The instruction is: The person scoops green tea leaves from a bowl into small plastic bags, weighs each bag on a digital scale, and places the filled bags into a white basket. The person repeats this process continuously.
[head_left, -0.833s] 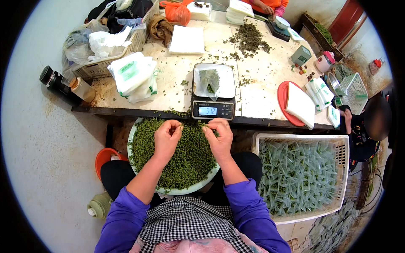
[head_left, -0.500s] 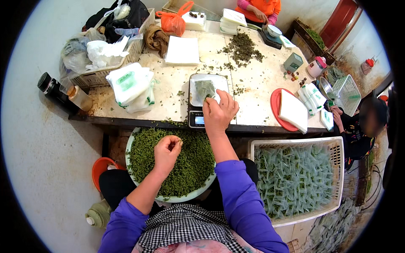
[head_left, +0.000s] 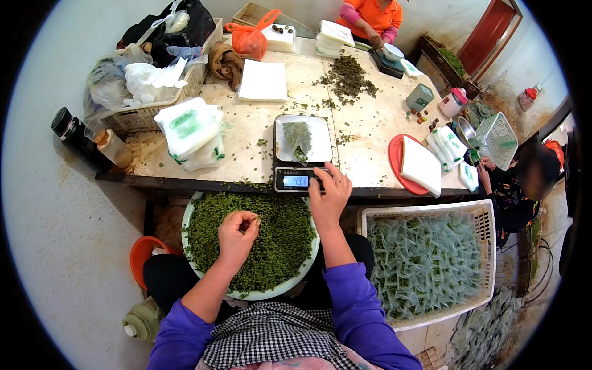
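Note:
A small clear bag of green berries [head_left: 296,139] lies on the metal tray of a digital scale [head_left: 320,174], at the table's near edge. My right hand [head_left: 331,196] is just beside the scale's lit display, empty, with its fingers apart and the fingertips close to the scale's front. Over a round pale tub [head_left: 187,246] heaped with small green berries [head_left: 271,262], my left hand [head_left: 237,237] is closed in a pinch. Something tiny may be between its fingertips, too small to make out.
Right of the tub stands a white crate [head_left: 490,271] of filled bags. Stacks of empty bags [head_left: 192,126] and a red plate [head_left: 396,157] with white sheets lie on the table [head_left: 240,139]. Co-workers sit at the far side [head_left: 376,18] and right [head_left: 518,185].
My right hand has let go of the bag on the scale and drawn back toward me, beside the display. My left hand has shifted slightly over the tub, still pinched.

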{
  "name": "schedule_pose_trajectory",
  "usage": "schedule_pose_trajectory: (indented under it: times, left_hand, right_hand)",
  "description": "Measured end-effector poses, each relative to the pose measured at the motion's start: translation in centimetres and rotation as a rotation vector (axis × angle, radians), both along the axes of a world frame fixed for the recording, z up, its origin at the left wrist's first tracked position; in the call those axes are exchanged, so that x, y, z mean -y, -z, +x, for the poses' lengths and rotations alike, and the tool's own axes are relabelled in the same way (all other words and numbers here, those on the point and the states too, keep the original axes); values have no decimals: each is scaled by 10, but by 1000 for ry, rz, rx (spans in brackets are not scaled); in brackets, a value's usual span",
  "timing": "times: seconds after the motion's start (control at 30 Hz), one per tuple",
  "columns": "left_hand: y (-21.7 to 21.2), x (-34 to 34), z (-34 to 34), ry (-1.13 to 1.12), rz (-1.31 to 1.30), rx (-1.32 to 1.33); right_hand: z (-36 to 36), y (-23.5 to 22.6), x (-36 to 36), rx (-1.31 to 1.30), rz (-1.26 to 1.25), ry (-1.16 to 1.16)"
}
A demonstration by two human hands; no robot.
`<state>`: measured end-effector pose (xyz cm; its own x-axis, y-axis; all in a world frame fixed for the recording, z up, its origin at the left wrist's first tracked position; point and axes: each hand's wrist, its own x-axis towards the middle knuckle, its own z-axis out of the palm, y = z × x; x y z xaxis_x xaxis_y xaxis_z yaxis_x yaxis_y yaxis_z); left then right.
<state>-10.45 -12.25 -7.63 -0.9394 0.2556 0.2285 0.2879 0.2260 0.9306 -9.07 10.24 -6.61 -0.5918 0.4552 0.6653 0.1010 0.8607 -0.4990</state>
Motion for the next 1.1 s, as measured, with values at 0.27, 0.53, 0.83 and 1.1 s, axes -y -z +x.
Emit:
schedule_pose_trajectory:
  times: [0.27,0.53,0.83,1.1]
  left_hand:
    - [-12,14,-13,-39,-555,-408]
    - [-3,5,-12,45,-398,-196]
    - [-4,-2,-13,71,-269,-178]
    - [-50,-7,-21,19,-288,-409]
  right_hand:
    - [-5,-2,-23,9,44,-21]
    - [-61,-18,-26,270,247,-47]
    - [-106,-5,-42,125,220,-13]
    - [-21,-94,1,614,-86,-447]
